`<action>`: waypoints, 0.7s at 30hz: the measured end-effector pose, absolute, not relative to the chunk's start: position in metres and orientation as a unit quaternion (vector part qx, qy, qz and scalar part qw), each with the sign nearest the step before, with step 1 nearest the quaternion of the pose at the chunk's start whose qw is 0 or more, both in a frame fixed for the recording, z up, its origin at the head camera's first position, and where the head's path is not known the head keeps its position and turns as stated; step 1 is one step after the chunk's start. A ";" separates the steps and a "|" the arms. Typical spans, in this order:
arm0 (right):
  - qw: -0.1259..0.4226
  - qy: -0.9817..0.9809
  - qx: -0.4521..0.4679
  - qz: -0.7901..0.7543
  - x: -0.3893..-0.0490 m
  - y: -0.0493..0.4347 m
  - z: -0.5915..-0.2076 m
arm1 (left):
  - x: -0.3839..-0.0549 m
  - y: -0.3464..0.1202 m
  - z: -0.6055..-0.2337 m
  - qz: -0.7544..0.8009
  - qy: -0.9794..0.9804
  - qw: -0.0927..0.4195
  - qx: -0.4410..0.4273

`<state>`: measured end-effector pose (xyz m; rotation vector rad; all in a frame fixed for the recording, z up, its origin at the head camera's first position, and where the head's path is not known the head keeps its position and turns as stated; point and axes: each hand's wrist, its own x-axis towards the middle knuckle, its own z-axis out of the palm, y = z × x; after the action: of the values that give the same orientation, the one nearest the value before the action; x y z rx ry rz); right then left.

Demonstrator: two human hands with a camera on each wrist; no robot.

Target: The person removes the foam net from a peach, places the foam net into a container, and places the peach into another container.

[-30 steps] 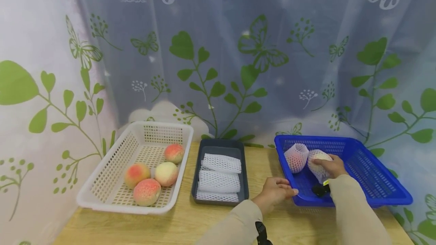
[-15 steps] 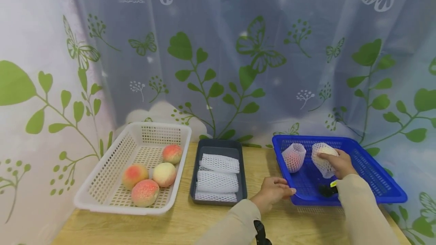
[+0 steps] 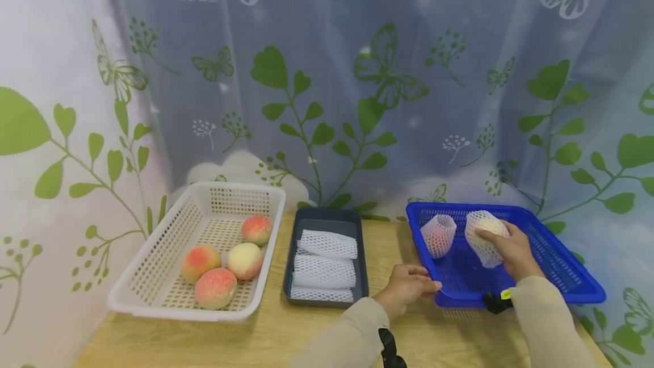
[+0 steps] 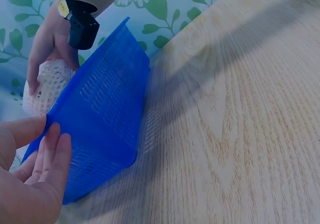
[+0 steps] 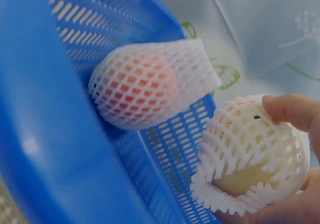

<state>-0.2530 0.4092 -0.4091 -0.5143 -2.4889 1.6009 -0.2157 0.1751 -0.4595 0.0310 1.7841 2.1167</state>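
Observation:
My right hand (image 3: pixel 520 253) grips a pale peach in a white foam net (image 3: pixel 481 243) over the blue basket (image 3: pixel 460 283). In the right wrist view, thumb and fingers press the sides of this netted peach (image 5: pixel 250 156), and bare yellowish skin shows through the net's open end. A second netted peach (image 3: pixel 438 238), redder, lies inside the basket at its left end, its net (image 5: pixel 197 67) extending past the fruit. My left hand (image 3: pixel 407 291) pinches the basket's near left corner. In the left wrist view, that hand's thumb (image 4: pixel 27 130) lies on the rim, with the fingers against the outer wall.
A white basket (image 3: pixel 120 288) with several bare peaches (image 3: pixel 216 288) stands at the left. Between the two baskets sits a dark grey tray (image 3: pixel 329 217) holding several white foam nets (image 3: pixel 324 271). A patterned curtain (image 3: pixel 327 72) hangs behind the wooden table (image 3: pixel 245 345).
My right hand has lifted the netted peach a little and shifted it right, away from the other netted peach. The left hand stays on the basket's corner.

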 end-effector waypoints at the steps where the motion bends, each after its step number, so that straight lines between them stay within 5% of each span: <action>1: 0.068 -0.826 -0.171 0.533 -0.252 0.407 -0.408 | -0.216 0.175 -0.460 0.752 0.634 0.182 0.011; 12: 0.075 -0.839 -0.128 0.523 -0.231 0.385 -0.403 | -0.216 0.169 -0.461 0.778 0.607 0.165 0.002; 21: 0.084 -0.846 -0.083 0.520 -0.207 0.370 -0.400 | -0.215 0.155 -0.458 0.764 0.611 0.202 0.051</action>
<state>-0.2069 0.3697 -0.4004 -0.2476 -2.5258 1.5508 -0.2152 0.1550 -0.4576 0.1414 1.7054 2.1322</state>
